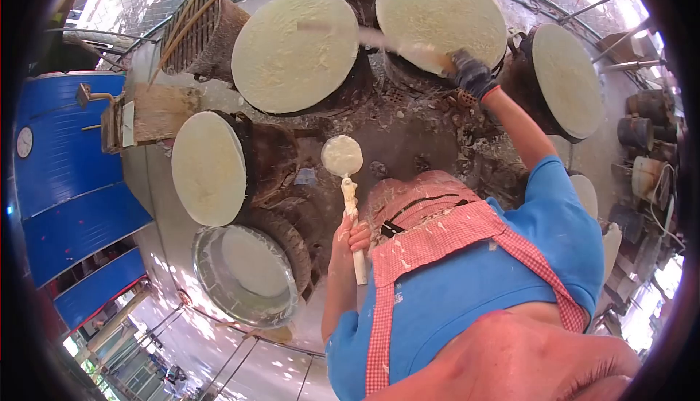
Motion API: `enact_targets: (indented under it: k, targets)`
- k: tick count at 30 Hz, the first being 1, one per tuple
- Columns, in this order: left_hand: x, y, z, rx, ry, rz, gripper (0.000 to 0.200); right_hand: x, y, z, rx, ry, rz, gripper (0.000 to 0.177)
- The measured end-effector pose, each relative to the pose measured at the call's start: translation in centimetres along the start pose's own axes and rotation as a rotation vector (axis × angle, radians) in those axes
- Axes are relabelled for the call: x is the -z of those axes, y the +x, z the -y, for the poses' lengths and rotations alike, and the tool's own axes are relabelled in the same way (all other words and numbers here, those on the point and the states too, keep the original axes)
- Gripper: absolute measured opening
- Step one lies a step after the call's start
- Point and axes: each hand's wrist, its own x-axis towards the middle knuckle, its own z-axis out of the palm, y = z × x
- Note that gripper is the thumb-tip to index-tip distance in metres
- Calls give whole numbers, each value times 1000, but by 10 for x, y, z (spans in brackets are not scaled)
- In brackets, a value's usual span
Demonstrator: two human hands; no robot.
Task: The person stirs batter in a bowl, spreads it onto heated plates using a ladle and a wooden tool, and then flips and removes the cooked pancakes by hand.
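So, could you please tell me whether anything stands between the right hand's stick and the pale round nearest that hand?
Nothing visible does: the stick, blurred, extends from the right hand across the pale round. The ladle is clear of it, in the left hand.

Floor [415, 140], brown and pale-speckled centrally, grey at left; carrying dark drum-shaped stands [273, 154], topped with pale round sheets [295, 55].

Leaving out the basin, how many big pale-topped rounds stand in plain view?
4: the left round, the upper-left round, the top-centre round and the upper-right round. There may be more: pale shapes beside the blue sleeve are partly hidden.
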Motion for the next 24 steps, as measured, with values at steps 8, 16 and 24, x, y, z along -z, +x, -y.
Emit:
enact_targets:
  k: [8,16,24]
  targets:
    - [2,4,3,16,-54,2,25,-5,29,-19,-172,92,-37,37]
    - [5,11,4,14,-43,18,21,-11,-17,5,59,20,-32,47]
    - [-5,12,8,51,-9,65,23,-14,22,-37,57,27,-181,29]
